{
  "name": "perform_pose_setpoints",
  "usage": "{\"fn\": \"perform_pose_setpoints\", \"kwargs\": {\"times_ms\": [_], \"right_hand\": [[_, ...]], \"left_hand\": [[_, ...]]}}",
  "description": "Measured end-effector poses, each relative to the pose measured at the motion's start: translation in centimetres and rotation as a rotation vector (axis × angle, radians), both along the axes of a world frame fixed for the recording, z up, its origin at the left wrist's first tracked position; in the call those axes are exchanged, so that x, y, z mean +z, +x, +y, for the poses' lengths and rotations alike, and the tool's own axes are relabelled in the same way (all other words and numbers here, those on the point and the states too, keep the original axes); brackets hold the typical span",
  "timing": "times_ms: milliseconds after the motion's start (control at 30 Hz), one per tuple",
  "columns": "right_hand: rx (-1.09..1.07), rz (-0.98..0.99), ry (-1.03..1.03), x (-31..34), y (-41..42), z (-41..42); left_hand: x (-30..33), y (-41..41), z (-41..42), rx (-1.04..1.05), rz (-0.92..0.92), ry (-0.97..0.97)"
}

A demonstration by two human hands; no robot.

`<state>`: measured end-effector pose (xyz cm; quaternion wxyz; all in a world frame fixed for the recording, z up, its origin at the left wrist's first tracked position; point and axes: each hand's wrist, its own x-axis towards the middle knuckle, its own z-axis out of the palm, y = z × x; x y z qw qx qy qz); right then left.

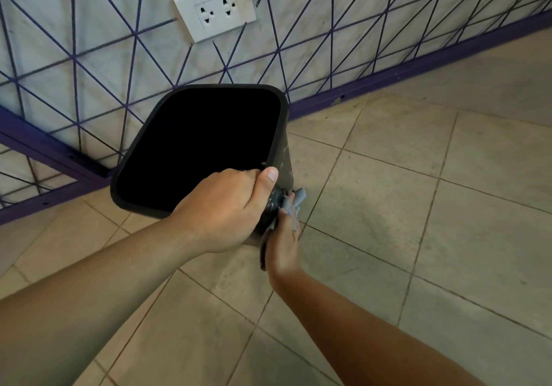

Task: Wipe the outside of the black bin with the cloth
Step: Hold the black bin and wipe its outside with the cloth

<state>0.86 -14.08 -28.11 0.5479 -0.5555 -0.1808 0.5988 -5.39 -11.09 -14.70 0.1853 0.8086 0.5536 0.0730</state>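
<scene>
The inside of the black bin (197, 146) is only darkness; its bottom cannot be seen. The left hand (221, 209) covers the near corner of the rim and most of the near wall. The fingertips of this hand are hidden over the rim. The right hand (283, 242) covers most of the grey cloth (294, 202). Both forearms are cut by the bottom edge.

A white double wall socket (215, 15) labelled BPP-2 sits on a pale wall crossed with purple lines (89, 42), above a beige tiled floor (418, 206).
</scene>
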Motion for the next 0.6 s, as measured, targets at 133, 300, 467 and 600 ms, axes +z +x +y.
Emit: {"fn": "perform_pose_setpoints", "kwargs": {"times_ms": [133,300,467,600], "right_hand": [[-0.007,0.111,-0.16,-0.6,0.5,1.5],[0.012,0.051,-0.081,-0.9,0.2,1.0],[0.063,0.028,-0.057,-0.5,0.5,0.5],[0.056,0.025,-0.064,-1.0,0.9,0.7]], "left_hand": [[0.1,0.1,0.0,-0.005,0.006,0.004],[0.3,0.2,0.1,-0.007,0.023,-0.012],[0.1,0.2,0.0,-0.001,0.024,-0.01],[0.2,0.2,0.0,-0.011,0.016,0.002]]}}
